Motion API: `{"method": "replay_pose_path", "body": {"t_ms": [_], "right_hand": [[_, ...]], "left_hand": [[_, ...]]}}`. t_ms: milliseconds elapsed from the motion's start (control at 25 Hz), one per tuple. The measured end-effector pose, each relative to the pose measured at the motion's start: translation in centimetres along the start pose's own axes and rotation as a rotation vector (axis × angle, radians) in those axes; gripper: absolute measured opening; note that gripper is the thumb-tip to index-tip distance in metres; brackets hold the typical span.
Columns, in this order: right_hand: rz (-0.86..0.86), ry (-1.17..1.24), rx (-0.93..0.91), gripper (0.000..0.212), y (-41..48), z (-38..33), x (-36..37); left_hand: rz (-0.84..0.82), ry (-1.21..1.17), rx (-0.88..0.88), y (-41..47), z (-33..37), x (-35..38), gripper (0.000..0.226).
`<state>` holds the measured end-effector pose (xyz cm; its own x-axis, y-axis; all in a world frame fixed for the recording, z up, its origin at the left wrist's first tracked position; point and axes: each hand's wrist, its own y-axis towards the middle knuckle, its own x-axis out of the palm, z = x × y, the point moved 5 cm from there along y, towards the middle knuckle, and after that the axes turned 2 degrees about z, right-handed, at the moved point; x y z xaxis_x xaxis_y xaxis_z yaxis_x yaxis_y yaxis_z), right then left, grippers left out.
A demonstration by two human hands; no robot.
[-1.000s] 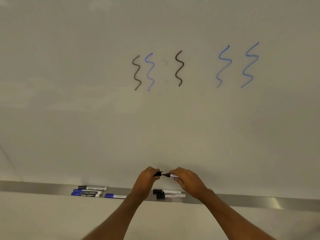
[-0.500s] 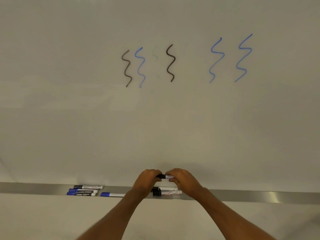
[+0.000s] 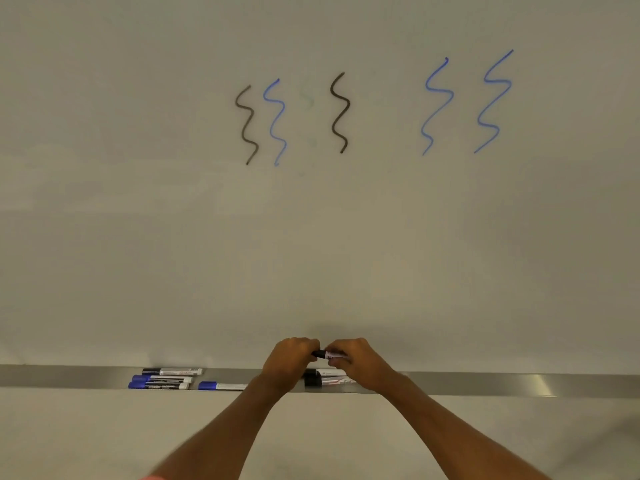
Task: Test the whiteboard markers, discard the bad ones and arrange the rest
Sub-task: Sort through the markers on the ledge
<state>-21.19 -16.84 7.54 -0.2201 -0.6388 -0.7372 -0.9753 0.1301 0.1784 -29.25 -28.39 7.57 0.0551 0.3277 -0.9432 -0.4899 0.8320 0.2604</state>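
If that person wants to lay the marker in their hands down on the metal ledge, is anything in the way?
Partly. Two black-capped markers lie on the ledge right below the held marker, which the left hand and right hand both grip. Nothing visible blocks the stretch of ledge to their right.

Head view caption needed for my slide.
Left hand and right hand grip a black marker above the marker tray.

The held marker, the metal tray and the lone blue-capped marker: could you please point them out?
held marker (image 3: 326, 354), head view, visible middle.
metal tray (image 3: 485, 384), head view, bare right stretch.
lone blue-capped marker (image 3: 207, 385), head view, blue cap.
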Motion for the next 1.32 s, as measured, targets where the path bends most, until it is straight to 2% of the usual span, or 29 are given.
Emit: {"method": "replay_pose_path", "body": {"t_ms": [160,240,320,440,520,640,720,920,960,1080,1120,1240,1320], "right_hand": [[-0.094,-0.105,-0.012,0.033,0.6,0.0,1.9],[-0.126,-0.163,0.004,0.035,1.1,0.2,3.1],[-0.162,-0.19,0.033,0.03,1.9,0.0,4.6],[-0.149,-0.25,0.102,0.022,3.5,-0.9,6.9],[-0.136,-0.307,0.139,0.02,4.5,-1.7,8.7],[-0.153,-0.396,0.154,0.02,6.3,-3.1,11.7],[-0.171,-0.424,0.166,0.019,7.4,-4.0,13.8],[-0.172,-0.464,0.155,0.028,9.4,-5.0,18.1],[-0.171,-0.465,0.15,0.029,9.7,-5.2,18.7],[-0.16,-0.428,0.132,0.031,10.4,-5.5,20.3],[-0.16,-0.416,0.114,0.032,10.5,-5.4,20.7],[-0.167,-0.394,0.066,0.035,10.4,-5.0,21.5],[-0.168,-0.41,0.091,0.033,10.4,-4.8,21.5]], "left_hand": [[0.051,0.025,-0.078,-1.4,-2.2,0.3,0.004],[0.082,0.034,-0.127,-2.3,-3.7,0.2,0.011],[0.062,0.032,-0.158,-3.3,-5.0,0.4,0.015],[0.033,0.016,-0.236,-5.0,-7.1,0.8,0.007],[0.02,0.01,-0.255,-6.2,-8.9,0.7,0.009],[-0.015,-0.071,-0.291,-8.3,-12.3,1.2,0.046],[-0.056,-0.013,-0.272,-9.7,-14.6,1.9,0.066],[-0.282,0.068,-0.34,-11.4,-18.6,3.6,0.071],[-0.315,0.092,-0.344,-11.6,-19.1,3.7,0.077],[-0.343,0.089,-0.342,-12.3,-20.3,4.5,0.113],[-0.343,0.09,-0.346,-12.4,-20.6,4.7,0.108],[-0.352,0.09,-0.351,-12.2,-20.8,4.8,0.071],[-0.352,0.079,-0.343,-12.0,-20.6,5.0,0.068]]}}
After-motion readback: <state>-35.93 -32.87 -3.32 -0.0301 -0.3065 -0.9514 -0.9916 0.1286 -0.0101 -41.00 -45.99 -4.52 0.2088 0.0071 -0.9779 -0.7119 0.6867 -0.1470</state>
